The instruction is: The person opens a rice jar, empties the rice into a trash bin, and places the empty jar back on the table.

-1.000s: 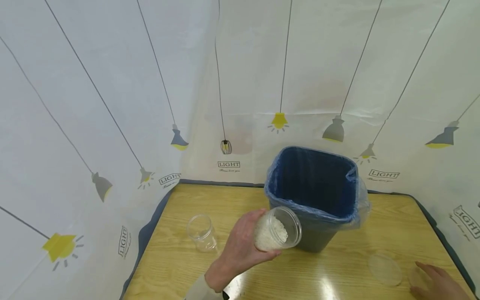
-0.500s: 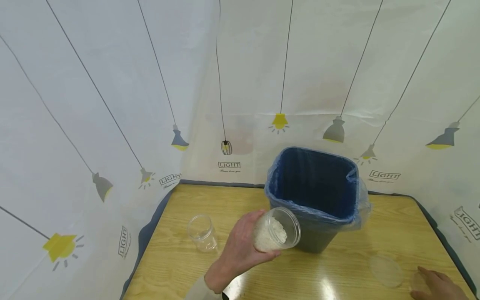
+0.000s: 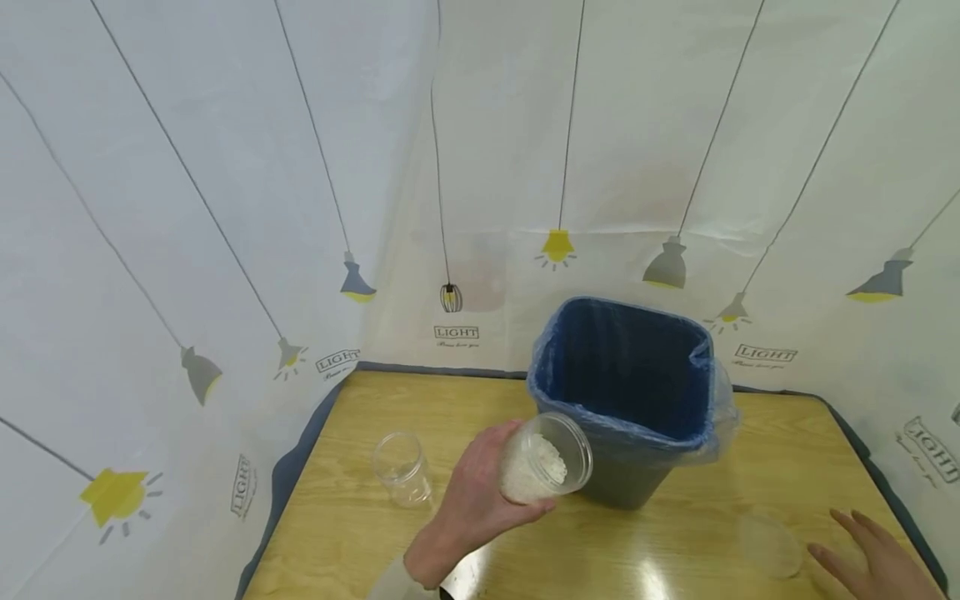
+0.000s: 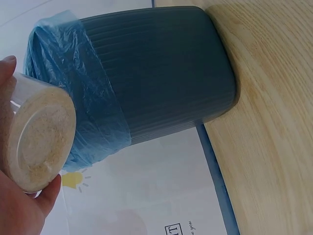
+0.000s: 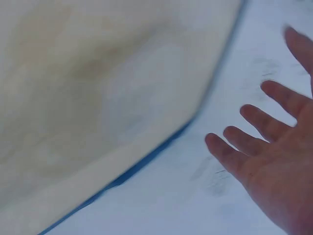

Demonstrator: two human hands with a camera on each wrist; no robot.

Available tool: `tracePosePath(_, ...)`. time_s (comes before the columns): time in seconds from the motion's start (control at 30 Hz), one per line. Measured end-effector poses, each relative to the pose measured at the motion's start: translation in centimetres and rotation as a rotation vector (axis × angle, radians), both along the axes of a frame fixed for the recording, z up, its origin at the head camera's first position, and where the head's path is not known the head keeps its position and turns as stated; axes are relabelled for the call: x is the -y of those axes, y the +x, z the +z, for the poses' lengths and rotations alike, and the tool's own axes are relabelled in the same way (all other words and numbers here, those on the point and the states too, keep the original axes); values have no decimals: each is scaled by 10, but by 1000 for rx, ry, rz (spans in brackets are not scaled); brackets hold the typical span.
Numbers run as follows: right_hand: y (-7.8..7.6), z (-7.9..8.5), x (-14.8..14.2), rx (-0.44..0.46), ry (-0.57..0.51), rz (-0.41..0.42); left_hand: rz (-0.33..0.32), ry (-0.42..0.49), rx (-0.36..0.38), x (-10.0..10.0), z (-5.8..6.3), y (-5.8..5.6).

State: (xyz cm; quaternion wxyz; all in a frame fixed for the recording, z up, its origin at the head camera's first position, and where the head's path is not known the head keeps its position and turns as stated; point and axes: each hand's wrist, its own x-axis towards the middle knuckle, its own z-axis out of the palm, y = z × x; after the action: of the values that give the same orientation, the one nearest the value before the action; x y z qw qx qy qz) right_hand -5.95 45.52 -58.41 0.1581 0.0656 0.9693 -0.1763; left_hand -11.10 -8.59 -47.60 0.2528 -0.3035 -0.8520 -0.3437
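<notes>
My left hand (image 3: 476,487) grips a clear plastic jar (image 3: 577,450) partly filled with white grains (image 3: 551,460) that look like rice. The jar tilts, its mouth facing up and right, held in front of the lined trash can (image 3: 633,471). In the left wrist view, the jar's round base (image 4: 43,139) faces the camera. My right hand (image 3: 877,558), fingers spread and holding nothing, is over the table's right side. Left of it lies a clear round lid (image 3: 771,546). The right wrist view also shows the spread fingers (image 5: 264,122).
A second clear jar (image 3: 405,475) stands on the wooden table (image 3: 435,400) left of my left hand. A blue plastic bag (image 3: 723,408) folds over the trash can's rim. Fabric walls (image 3: 480,167) printed with lamps surround the table's back and sides.
My right hand has lifted off the spot beside the lid and its fingers have spread. The jar in my left hand has shifted slightly left, its grains still inside.
</notes>
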Motion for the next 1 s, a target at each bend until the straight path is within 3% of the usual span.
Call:
tracePosePath(0.2, -6, 74, 72, -340, -126, -77, -5, 30, 12, 0, 1, 1)
tracePosePath(0.3, -5, 101, 106, -515, -201, -124, -9, 33, 7, -1, 2, 0)
tracePosePath(0.43, -10, 126, 139, -637, -333, -123, -9, 37, 5, -2, 2, -1)
tracePosePath(0.6, -27, 145, 161, -625, -466, -42, -12, 54, 23, -2, 4, -2)
tracePosePath(0.77, -41, 153, 174, -530, -568, 4, -9, 68, 34, -1, 6, -2)
tracePosePath(1.0, -53, 155, 187, -449, -602, 41, 18, 73, 17, 2, 4, -5)
